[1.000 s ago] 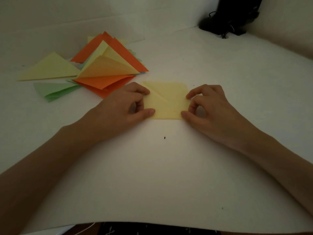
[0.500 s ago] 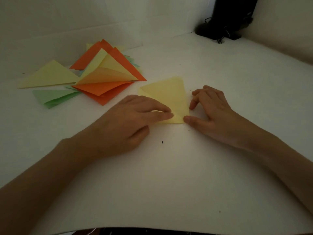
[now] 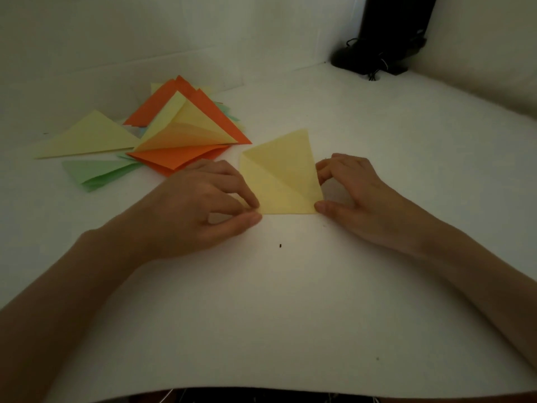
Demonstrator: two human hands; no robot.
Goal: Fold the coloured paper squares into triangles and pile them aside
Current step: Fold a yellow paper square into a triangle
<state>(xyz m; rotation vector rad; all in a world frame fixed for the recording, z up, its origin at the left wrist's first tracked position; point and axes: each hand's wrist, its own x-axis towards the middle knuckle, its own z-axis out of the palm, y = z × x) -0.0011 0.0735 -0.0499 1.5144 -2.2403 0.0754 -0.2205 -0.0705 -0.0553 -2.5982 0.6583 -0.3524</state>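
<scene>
1. The paper (image 3: 280, 181) lies at the centre of the frame on the table (image 3: 290, 301), between the two hands. Judging by the raised flap, the step in hand is the diagonal fold, and it is not yet flat.
2. The left hand (image 3: 203, 205) pinches the paper's lower left corner between thumb and index finger, with the other fingers curled beside them.
3. The right hand (image 3: 360, 199) has its thumb tip at the lower right corner and a curled index fingertip at the right edge. Whether it pinches the sheet or only steadies it, I cannot tell.
4. To do it well, I would bring the loose corner exactly onto its opposite corner and check that both edges line up before pressing. One hand should pin the matched corners while the other runs a fingertip along the fold from the middle outward. Thin paper slips and creases crooked if it is pressed too early.
5. The paper is pale yellow and thin. A diagonal line runs from its left edge down to the lower right corner, and the flap above that line rises to a point towards the top of the frame. The bottom edge lies flat.
6. The pile (image 3: 186, 135) of folded orange, yellow and green triangles sits at the upper left, apart from the paper. It is loosely stacked, and some flaps have sprung open.
</scene>
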